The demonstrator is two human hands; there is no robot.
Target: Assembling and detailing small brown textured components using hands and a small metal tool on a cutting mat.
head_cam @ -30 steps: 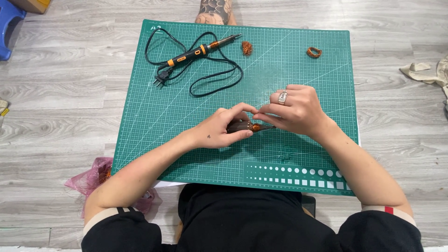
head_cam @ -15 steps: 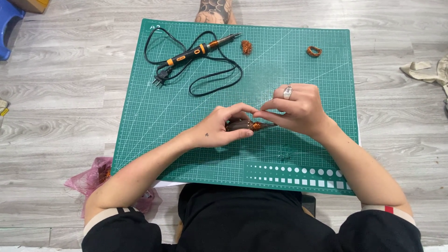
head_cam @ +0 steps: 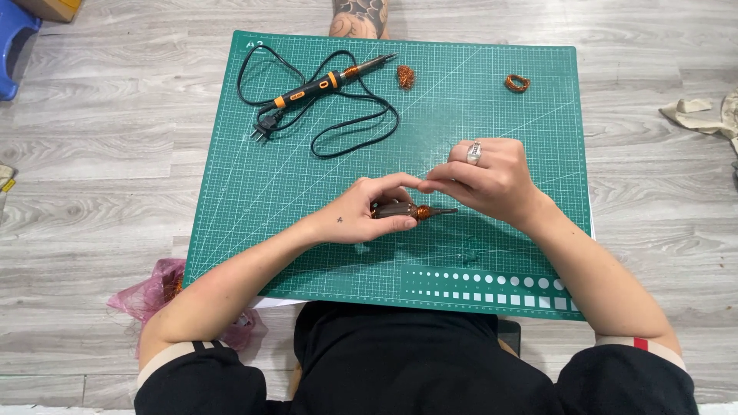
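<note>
one small motor rotor (head_cam: pixel 403 210) in the left hand (head_cam: pixel 367 214) grip, right hand (head_cam: pixel 484 180) fingertips pinched above; two copper wire coils (head_cam: pixel 405 76), one soldering iron (head_cam: pixel 315 87)

hands (head_cam: pixel 369 215) (head_cam: pixel 492 178), small rotor (head_cam: pixel 403 210), green mat (head_cam: pixel 492 100)

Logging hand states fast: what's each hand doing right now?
Left hand: closed on small motor rotor.
Right hand: fingertips pinched above the rotor; holding anything cannot be told.
</note>
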